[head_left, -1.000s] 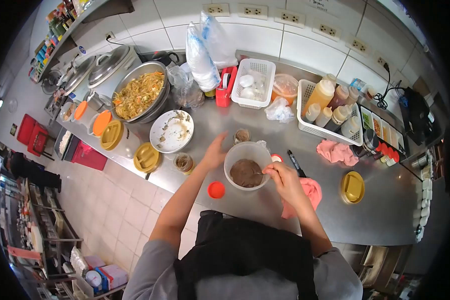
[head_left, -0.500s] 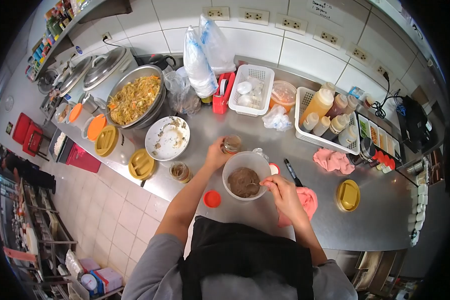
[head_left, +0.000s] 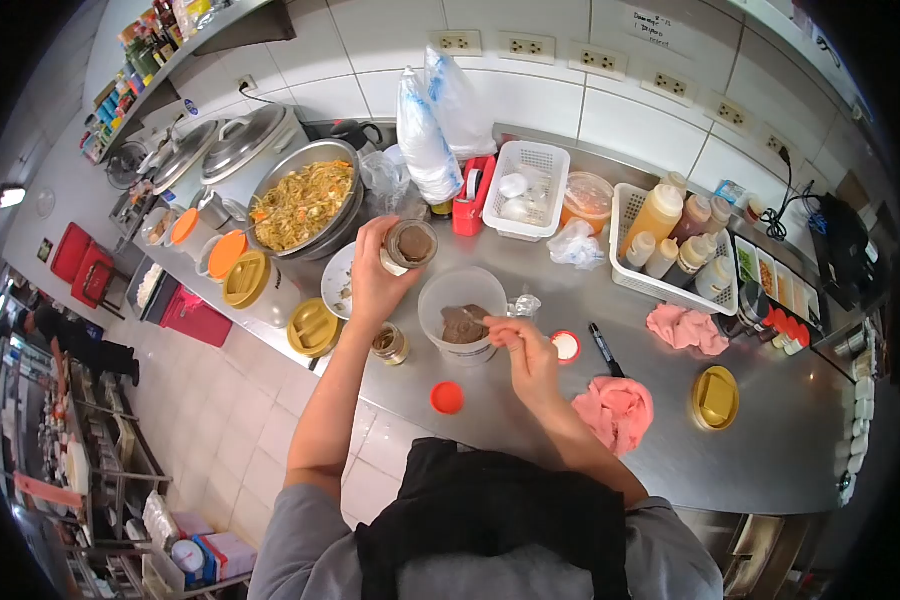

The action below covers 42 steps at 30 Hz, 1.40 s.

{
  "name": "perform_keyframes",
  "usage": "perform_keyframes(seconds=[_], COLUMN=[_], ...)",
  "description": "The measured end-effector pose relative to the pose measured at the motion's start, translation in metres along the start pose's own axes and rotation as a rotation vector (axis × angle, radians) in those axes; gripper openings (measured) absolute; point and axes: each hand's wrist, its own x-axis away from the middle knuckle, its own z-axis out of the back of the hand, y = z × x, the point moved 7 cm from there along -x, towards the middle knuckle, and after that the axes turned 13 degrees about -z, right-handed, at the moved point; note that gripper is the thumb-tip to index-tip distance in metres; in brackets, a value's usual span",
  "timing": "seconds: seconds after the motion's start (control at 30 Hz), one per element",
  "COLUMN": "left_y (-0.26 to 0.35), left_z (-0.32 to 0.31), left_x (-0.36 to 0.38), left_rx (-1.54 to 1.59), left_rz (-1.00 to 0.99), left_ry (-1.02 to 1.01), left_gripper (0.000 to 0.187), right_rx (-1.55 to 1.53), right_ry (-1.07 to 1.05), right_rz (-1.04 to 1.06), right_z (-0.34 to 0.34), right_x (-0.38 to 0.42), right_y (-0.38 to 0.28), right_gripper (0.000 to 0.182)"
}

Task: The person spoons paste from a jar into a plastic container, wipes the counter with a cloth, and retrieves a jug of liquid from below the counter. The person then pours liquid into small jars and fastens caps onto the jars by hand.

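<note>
Fingers (head_left: 376,232) of the left hand (head_left: 370,278) wrapped round an open clear jar (head_left: 411,243), brown matter inside, held up off the tabletop (head_left: 670,400), apart from the plastic tub (head_left: 435,298). Right hand (head_left: 530,365): fingers pinched narrow on a thin utensil (head_left: 477,319), its end down at the brown paste (head_left: 462,327), tip not clear. Tub stands on the tabletop. Step in hand: probably working between jar and tub. Any transfer would call for jar and utensil brought together, jar steady.
</note>
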Motion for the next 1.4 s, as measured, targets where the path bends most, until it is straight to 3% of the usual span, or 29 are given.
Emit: perform_keyframes(seconds=[0.2, 0.33, 0.53, 0.63, 0.87, 1.17, 1.4], left_y=[0.01, 0.028, 0.031, 0.034, 0.043, 0.035, 0.046], left_z=[0.01, 0.009, -0.001, -0.002, -0.003, -0.016, -0.03], left_x=[0.016, 0.02, 0.024, 0.024, 0.023, 0.016, 0.009], left_rx=[-0.194, -0.253, -0.213, -0.202, -0.197, -0.096, -0.123], left_rz=[-0.026, -0.053, -0.02, 0.0, -0.027, -0.148, -0.332], left_ry=[-0.04, -0.022, -0.089, -0.115, -0.137, -0.308, -0.474], left_gripper=[0.07, 0.069, 0.068, 0.067, 0.065, 0.066, 0.067], right_rx=[-0.42, -0.489, -0.425, -0.245, -0.048, -0.223, -0.136], right_ry=[0.189, 0.218, 0.105, 0.078, 0.073, -0.118, -0.196], right_rz=[-0.135, -0.119, 0.031, 0.149, 0.213, 0.082, 0.106], right_z=[0.03, 0.041, 0.02, 0.012, -0.004, -0.006, -0.005], right_x=[-0.01, -0.017, -0.024, -0.021, -0.013, -0.031, -0.034], right_y=[-0.013, -0.039, -0.061, -0.069, -0.069, -0.05, -0.029], right_gripper=[0.027, 0.028, 0.021, 0.018, 0.014, 0.022, 0.015])
